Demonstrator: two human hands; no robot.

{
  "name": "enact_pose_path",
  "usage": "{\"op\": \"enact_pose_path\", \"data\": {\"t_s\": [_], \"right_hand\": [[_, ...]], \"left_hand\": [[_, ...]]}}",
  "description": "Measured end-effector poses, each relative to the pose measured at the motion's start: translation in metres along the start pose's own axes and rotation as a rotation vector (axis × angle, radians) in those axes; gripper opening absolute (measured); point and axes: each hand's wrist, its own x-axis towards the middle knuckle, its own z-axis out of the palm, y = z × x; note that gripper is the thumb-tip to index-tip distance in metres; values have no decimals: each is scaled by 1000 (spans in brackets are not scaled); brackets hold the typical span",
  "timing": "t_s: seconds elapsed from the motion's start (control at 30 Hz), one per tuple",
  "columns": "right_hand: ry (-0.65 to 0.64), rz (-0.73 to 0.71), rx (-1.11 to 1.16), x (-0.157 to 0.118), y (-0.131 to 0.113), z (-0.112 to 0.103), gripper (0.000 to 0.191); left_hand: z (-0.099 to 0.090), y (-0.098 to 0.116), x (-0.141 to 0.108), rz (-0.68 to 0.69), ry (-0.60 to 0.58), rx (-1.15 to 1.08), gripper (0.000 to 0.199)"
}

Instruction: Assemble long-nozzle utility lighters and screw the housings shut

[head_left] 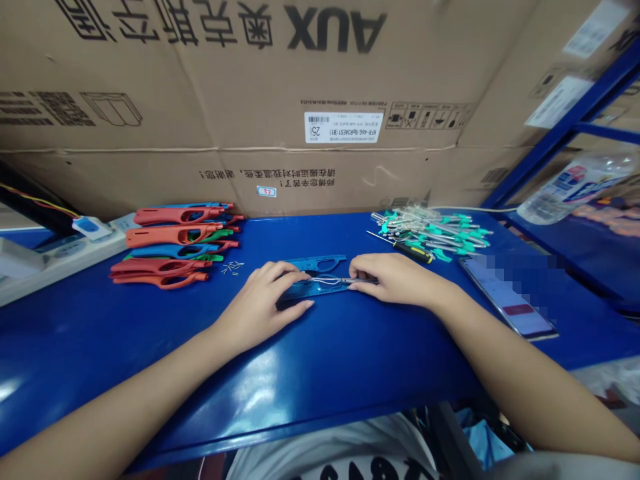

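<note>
Two blue plastic shell halves lie on the blue table in front of me, the rear shell just beyond the nearer shell. My right hand is closed on a thin metal rod with white wires at its left end, over the nearer shell. At the left end of that shell my left hand has its fingertips at the wires, its thumb held apart below. Whether the fingers pinch the wires or the shell is too small to tell.
Stacked red, blue and green shells lie at the left, beside small screws and a power strip. At the right are green-ended metal rods, a screwdriver, a phone and a bottle. Cardboard stands behind.
</note>
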Motion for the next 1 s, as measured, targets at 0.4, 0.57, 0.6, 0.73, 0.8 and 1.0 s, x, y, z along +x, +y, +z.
{"op": "enact_pose_path", "data": {"t_s": [0.4, 0.57, 0.6, 0.73, 0.8, 1.0], "right_hand": [[-22, -12, 80, -1, 7, -2, 16], [77, -46, 140, -1, 5, -6, 16], [103, -43, 137, -2, 4, -7, 16], [146, -40, 104, -3, 4, -6, 16], [126, -57, 87, -3, 5, -5, 16], [-23, -50, 59, -1, 7, -2, 15]], "left_hand": [[0, -3, -2, -26, -22, -88, 29], [-3, -5, -3, -17, -36, -65, 26], [-4, -6, -3, -28, -34, -60, 29], [-8, -7, -3, -100, -52, -71, 41], [-11, -6, -3, -121, -71, -80, 39], [-14, -5, -3, -106, -99, -86, 35]]}}
